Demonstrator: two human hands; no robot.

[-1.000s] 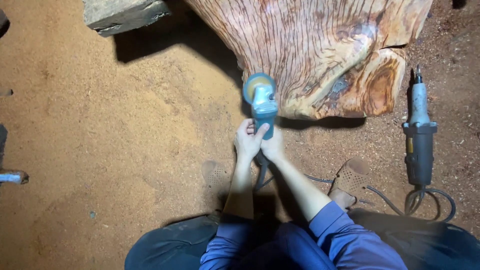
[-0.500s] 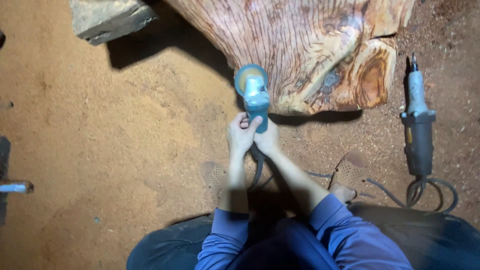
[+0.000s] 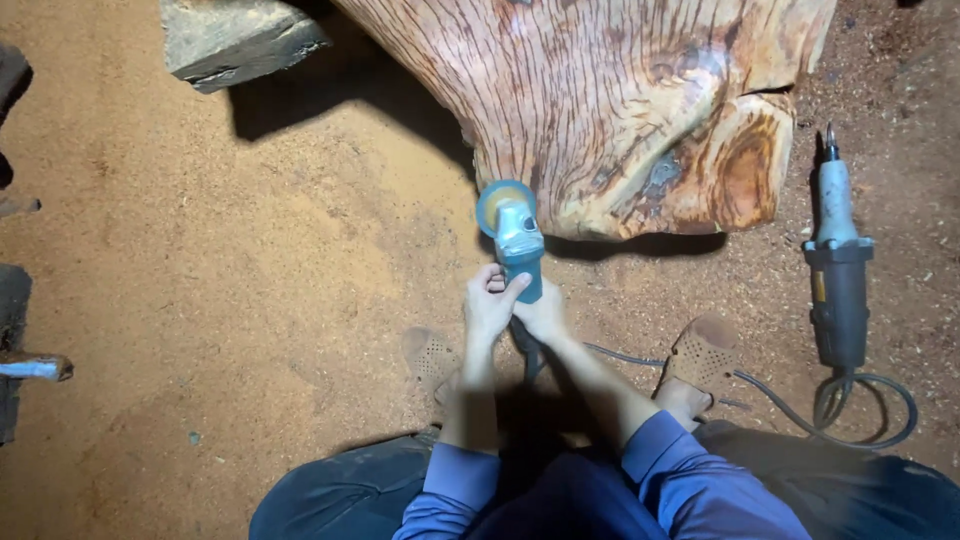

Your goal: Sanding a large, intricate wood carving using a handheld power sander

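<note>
1. Both hands are being kept wrapped around a teal angle grinder [image 3: 518,252]: the left hand [image 3: 488,308] is being closed on its body, the right hand [image 3: 545,318] on its rear.
2. Just ahead of the hands, its disc is being held near, perhaps touching, the carved wood block [image 3: 610,100].
3. Rigid and probably fairly heavy, it is best being gripped two-handed along the body.
4. Right of the hands, a grey die grinder [image 3: 838,270] is lying on sawdust [image 3: 250,280].

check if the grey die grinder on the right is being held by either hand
No, the grey die grinder lies alone on the sawdust, while the left hand and right hand grip the teal angle grinder.
</note>
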